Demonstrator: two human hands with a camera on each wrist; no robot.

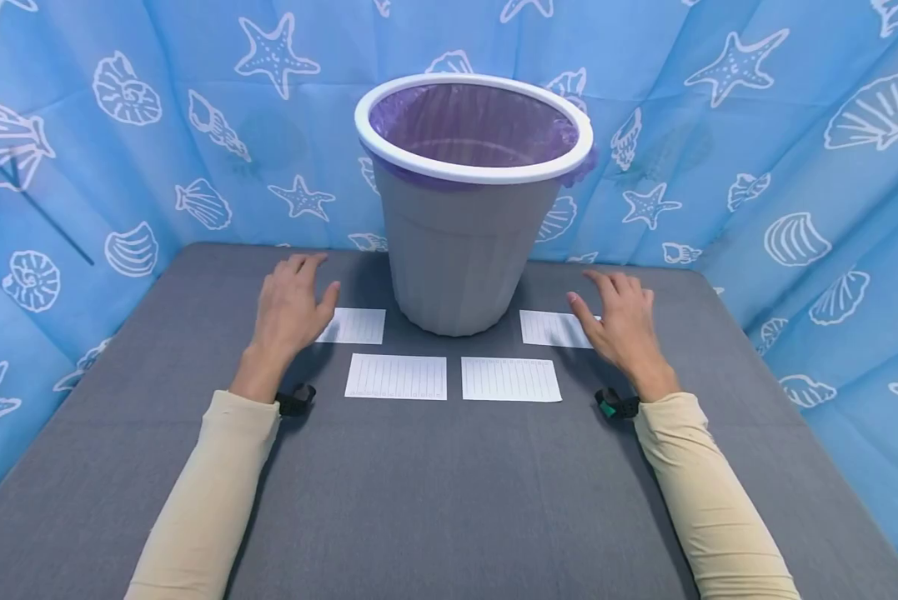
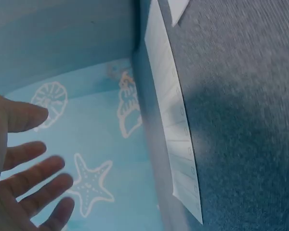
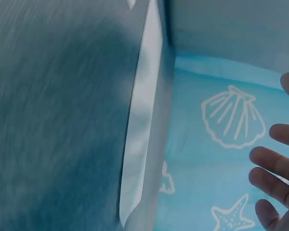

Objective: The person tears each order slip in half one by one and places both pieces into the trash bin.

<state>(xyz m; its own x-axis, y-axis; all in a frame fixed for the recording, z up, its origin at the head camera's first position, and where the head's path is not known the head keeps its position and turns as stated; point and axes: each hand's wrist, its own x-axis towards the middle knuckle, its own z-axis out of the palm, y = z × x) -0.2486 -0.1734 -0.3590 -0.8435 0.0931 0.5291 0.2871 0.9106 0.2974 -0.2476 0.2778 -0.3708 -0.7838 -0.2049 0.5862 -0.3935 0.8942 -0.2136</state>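
A grey bin with a white rim and a purple liner stands at the back of the table. My left hand, to the left of the bin, is raised over the table with relaxed, spread fingers and holds nothing. Under its thumb side lies a white paper slip, partly covered in the head view. To the bin's right my right hand hovers the same way, its fingers loose, partly over another slip. Two more lined slips, one left and one right, lie in front of the bin.
The table is covered in grey cloth. A blue curtain with white shells and starfish hangs close behind it and along both sides. Each wrist wears a black strap, the left one and the right one.
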